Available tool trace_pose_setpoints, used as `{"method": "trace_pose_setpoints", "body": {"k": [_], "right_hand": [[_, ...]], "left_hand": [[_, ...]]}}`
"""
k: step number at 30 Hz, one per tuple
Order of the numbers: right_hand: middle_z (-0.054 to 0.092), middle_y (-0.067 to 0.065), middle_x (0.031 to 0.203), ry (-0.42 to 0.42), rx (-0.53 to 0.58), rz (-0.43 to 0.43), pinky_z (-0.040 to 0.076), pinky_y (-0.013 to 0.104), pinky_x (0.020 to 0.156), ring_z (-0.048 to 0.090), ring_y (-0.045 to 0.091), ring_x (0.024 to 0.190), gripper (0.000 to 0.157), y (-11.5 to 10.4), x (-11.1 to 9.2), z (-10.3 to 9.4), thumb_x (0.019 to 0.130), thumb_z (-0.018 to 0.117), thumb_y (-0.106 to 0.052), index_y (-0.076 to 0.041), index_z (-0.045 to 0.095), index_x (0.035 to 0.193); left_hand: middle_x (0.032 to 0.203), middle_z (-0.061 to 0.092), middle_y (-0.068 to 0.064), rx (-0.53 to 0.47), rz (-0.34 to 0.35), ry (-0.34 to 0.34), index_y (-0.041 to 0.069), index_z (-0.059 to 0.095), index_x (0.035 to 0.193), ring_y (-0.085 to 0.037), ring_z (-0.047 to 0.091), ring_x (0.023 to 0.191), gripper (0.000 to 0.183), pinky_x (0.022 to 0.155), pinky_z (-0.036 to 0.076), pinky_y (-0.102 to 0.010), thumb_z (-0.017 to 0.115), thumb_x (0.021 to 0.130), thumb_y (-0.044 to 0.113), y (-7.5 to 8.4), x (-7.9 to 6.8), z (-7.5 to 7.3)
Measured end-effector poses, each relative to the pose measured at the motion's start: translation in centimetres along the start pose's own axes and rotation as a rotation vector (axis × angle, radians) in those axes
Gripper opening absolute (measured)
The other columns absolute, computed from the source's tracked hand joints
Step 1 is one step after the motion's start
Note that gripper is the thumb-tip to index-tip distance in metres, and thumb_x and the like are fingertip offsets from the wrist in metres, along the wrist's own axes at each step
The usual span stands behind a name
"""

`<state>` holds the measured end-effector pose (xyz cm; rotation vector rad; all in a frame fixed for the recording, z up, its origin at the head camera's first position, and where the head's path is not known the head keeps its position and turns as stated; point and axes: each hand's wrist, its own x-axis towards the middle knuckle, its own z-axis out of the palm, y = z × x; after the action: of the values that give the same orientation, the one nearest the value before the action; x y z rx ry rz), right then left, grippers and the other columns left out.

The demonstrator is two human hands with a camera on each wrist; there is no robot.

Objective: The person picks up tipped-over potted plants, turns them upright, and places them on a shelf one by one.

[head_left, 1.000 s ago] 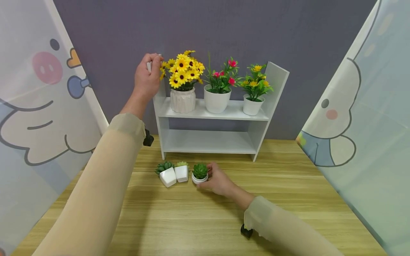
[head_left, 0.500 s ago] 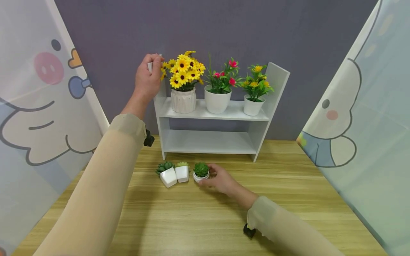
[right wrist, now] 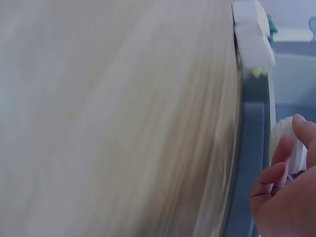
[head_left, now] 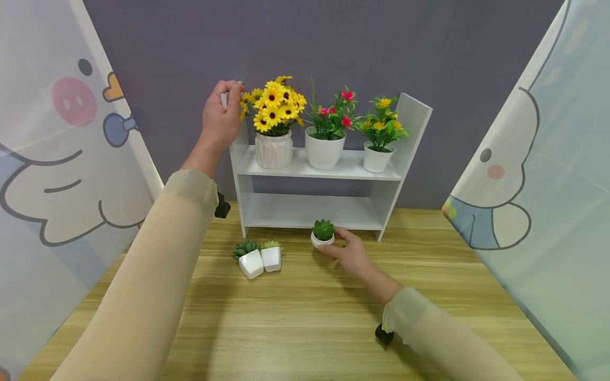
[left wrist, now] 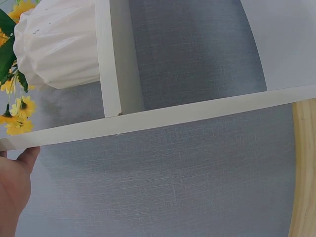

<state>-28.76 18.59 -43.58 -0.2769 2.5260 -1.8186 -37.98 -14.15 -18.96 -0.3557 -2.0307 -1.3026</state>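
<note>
My left hand grips the top of the left side panel of a white two-tier shelf. In the left wrist view, its thumb lies against the panel's edge near the yellow flowers. With my right hand I hold a small green succulent in a round white pot, thumb and fingers around the pot. The plant is upright in front of the lower shelf board. In the right wrist view the white pot shows between thumb and fingers, while its leaves are hidden.
Two succulents in square white pots lie tipped over on the wooden table, left of my right hand. The upper board bears a yellow daisy pot, a pink-flowered pot and a smaller yellow-flowered pot.
My right hand has carried the potted succulent up off its spot, rightward and toward the shelf. My left hand keeps its grip on the side panel.
</note>
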Motion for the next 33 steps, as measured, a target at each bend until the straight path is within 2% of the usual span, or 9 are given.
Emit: {"method": "trace_pose_setpoints", "body": {"k": [4, 8, 16, 21, 27, 33], "right_hand": [[0.065, 0.020, 0.141, 0.072, 0.025, -0.010, 0.060, 0.031, 0.069, 0.067, 0.021, 0.074, 0.068, 0.3, 0.7, -1.7, 0.098, 0.085, -0.016, -0.005, 0.056, 0.158], [0.061, 0.019, 0.144, 0.120, 0.023, -0.007, 0.058, 0.028, 0.069, 0.067, 0.020, 0.078, 0.067, 0.6, 1.3, -3.4, 0.100, 0.083, -0.020, -0.007, 0.055, 0.159], [0.053, 0.022, 0.155, 0.208, -0.019, 0.019, 0.059, 0.029, 0.074, 0.066, 0.016, 0.079, 0.071, 1.2, 2.2, -5.9, 0.102, 0.081, -0.025, -0.007, 0.049, 0.163], [0.051, 0.024, 0.159, 0.248, -0.037, 0.040, 0.056, 0.024, 0.070, 0.068, 0.015, 0.075, 0.075, 1.6, 2.5, -6.6, 0.103, 0.079, -0.026, -0.001, 0.043, 0.165], [0.053, 0.025, 0.156, 0.284, -0.054, 0.041, 0.050, 0.019, 0.062, 0.066, 0.010, 0.067, 0.073, 1.7, 2.7, -6.9, 0.104, 0.078, -0.027, -0.002, 0.044, 0.164], [0.056, 0.023, 0.151, 0.340, -0.008, 0.067, 0.056, 0.021, 0.062, 0.064, 0.008, 0.064, 0.073, 2.0, 3.1, -6.6, 0.103, 0.080, -0.028, -0.003, 0.046, 0.163]], "left_hand": [[0.100, 0.051, 0.010, 0.002, 0.001, -0.001, 0.020, 0.057, 0.116, -0.013, 0.042, 0.073, 0.030, 0.072, 0.041, -0.028, 0.044, 0.118, 0.048, -0.1, 0.0, 0.0], [0.093, 0.048, 0.010, 0.007, 0.001, 0.001, 0.019, 0.058, 0.118, -0.013, 0.040, 0.070, 0.032, 0.070, 0.040, -0.028, 0.044, 0.118, 0.048, -0.1, 0.0, -0.1], [0.094, 0.049, 0.011, 0.000, 0.006, -0.002, 0.022, 0.057, 0.115, -0.013, 0.041, 0.071, 0.028, 0.070, 0.040, -0.028, 0.044, 0.118, 0.047, -0.1, 0.1, -0.1], [0.099, 0.050, 0.011, 0.006, -0.003, -0.003, 0.022, 0.057, 0.116, -0.013, 0.042, 0.073, 0.029, 0.072, 0.041, -0.028, 0.044, 0.118, 0.048, -0.1, 0.0, 0.0], [0.105, 0.053, 0.009, 0.021, -0.001, 0.002, 0.019, 0.057, 0.119, -0.013, 0.042, 0.075, 0.033, 0.074, 0.041, -0.028, 0.043, 0.118, 0.048, 0.0, 0.0, 0.0], [0.108, 0.054, 0.010, 0.013, -0.004, 0.000, 0.021, 0.057, 0.116, -0.013, 0.041, 0.072, 0.030, 0.071, 0.041, -0.028, 0.044, 0.118, 0.048, 0.0, 0.0, 0.0]]}}
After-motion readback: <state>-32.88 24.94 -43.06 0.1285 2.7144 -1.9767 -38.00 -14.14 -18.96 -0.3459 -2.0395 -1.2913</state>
